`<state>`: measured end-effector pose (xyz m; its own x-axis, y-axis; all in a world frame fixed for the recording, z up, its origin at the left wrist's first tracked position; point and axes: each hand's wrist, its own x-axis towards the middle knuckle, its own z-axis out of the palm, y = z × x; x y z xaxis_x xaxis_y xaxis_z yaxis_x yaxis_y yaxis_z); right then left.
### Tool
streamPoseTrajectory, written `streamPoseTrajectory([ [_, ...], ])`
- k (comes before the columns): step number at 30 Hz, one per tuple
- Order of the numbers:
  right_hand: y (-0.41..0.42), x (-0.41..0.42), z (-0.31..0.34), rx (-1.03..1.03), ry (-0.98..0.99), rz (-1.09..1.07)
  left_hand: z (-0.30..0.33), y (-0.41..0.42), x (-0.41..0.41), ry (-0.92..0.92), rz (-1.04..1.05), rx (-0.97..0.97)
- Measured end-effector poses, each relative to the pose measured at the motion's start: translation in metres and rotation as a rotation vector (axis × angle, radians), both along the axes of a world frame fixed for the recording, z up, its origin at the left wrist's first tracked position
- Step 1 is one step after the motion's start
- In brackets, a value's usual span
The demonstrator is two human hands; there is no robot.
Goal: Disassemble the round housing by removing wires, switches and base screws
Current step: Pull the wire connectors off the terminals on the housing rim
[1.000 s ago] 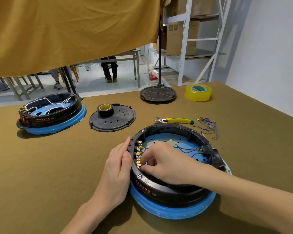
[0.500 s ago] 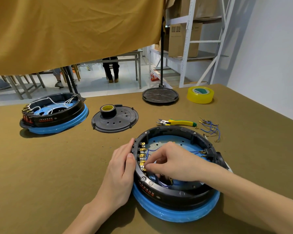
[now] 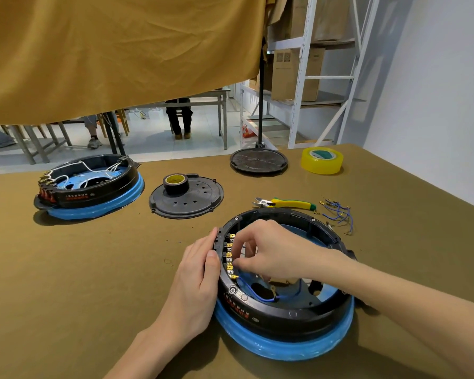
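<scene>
A round black housing (image 3: 285,314) with a blue lower rim lies in front of me on the brown table. A row of yellow switch terminals (image 3: 230,258) lines its inner left wall. A blue wire (image 3: 257,295) loops across its inside from the lowest terminal. My left hand (image 3: 197,280) presses flat against the housing's outer left wall, fingers straight. My right hand (image 3: 268,253) reaches inside, its fingertips pinched at the terminals near the wire's connector; what they pinch is hidden.
A second housing (image 3: 91,187) with white wires sits at the far left. A black cover plate (image 3: 186,199) carries a roll of tape. Yellow-handled cutters (image 3: 288,202) and loose blue wires (image 3: 337,214) lie behind the near housing. Yellow tape roll (image 3: 322,160) and a stand's base (image 3: 258,161) stand further back.
My right hand has shifted along the terminal row inside the housing, and the blue wire now loops slack across the lower inside. My left hand stays on the outer wall.
</scene>
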<state>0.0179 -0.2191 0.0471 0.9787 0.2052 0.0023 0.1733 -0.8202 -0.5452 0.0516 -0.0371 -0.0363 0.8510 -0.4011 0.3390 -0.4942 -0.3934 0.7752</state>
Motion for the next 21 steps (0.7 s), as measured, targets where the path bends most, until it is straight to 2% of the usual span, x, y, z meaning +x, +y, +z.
streamPoseTrajectory([
  [12,0.003,0.001,-0.014,0.119,0.099,-0.024,-0.002,0.002,0.004,-0.027,-0.014,-0.003],
  [21,0.002,-0.001,-0.018,0.126,-0.003,-0.032,-0.003,0.0,0.004,-0.012,-0.013,-0.011],
])
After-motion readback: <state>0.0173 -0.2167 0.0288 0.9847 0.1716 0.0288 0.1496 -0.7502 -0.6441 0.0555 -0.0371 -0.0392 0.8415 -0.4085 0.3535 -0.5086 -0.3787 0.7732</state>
